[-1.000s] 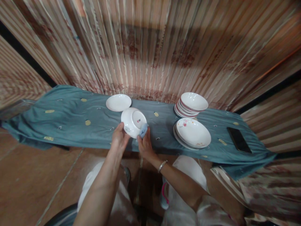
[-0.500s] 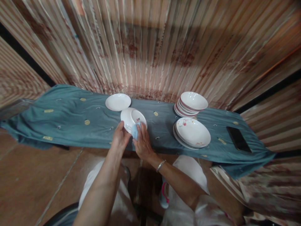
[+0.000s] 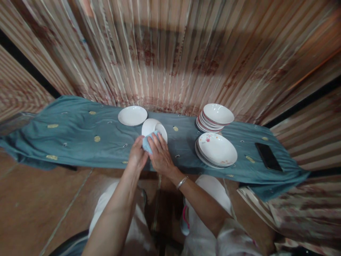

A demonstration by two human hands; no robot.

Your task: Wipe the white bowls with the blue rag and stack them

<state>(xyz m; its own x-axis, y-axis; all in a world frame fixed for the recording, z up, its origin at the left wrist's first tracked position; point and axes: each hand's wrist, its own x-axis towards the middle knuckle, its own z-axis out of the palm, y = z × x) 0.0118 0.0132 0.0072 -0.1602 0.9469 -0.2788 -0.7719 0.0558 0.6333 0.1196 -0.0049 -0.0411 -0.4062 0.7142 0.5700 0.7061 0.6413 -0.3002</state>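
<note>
A white bowl (image 3: pixel 149 126) is held at the front middle of the cloth-covered table, its underside with the foot ring turned toward me. My left hand (image 3: pixel 137 154) grips its near left edge. A light blue cloth (image 3: pixel 147 144) lies against the bowl under the fingers of my right hand (image 3: pixel 160 154), which presses it there. Just behind and to the left, a white plate (image 3: pixel 132 116) rests on the table.
On the right of the teal tablecloth (image 3: pixel 80 135) stand a stack of bowls (image 3: pixel 217 114) and, in front of it, a stack of flowered plates (image 3: pixel 218 149). A black phone (image 3: pixel 268 156) lies farther right. A striped curtain (image 3: pixel 165 53) hangs behind.
The blue cloth and my right fingers have moved left and up across the bowl, covering more of its near side. The bowl has turned and shifted slightly to the right.
</note>
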